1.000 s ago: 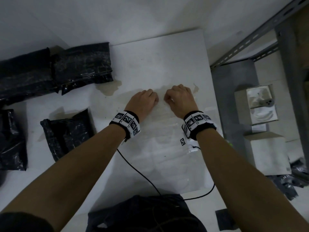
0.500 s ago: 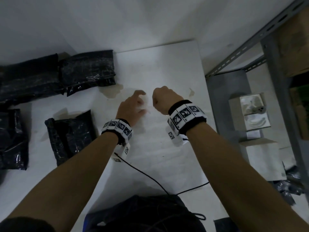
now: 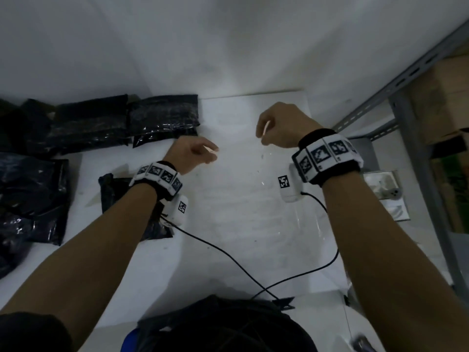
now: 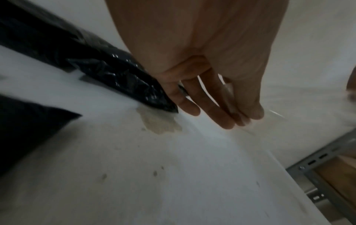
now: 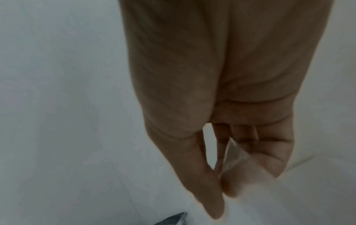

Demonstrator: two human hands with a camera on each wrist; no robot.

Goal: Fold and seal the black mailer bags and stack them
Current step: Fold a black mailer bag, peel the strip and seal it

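- Both hands have come up off the worktop [image 3: 198,270] and moved apart; a second ago they were side by side, knuckles down, near its middle.
- Left hand [image 3: 190,154] now hangs over the far left part of the worktop. Right hand [image 3: 281,125] is higher, over the far right corner.
- Right hand [image 5: 221,91]: thumb and fingers are close together and pinch a thin clear film [image 5: 237,153].
- Left hand [image 4: 202,53]: the fingers are nearly straight and close together. The film [image 4: 228,94] sits between thumb and first finger, so it looks pinched, but it is blurry.
- Shiny spots of film [image 3: 262,182] show between the two hands, low by the worktop.
- Black bags [image 3: 162,118] lie at the far left corner, in a row along the far edge. One more bag [image 3: 119,189] lies under the left wrist, and more sit at the left edge [image 3: 30,194].
- No hand touches a bag.
- One bag [image 4: 125,82] ends just beside the left little finger, next to a brown stain [image 4: 159,123].
- Two black cables [image 3: 228,255] run from the wrists across the near part of the worktop.
- A grey metal rack [image 3: 396,97] stands off the right edge.
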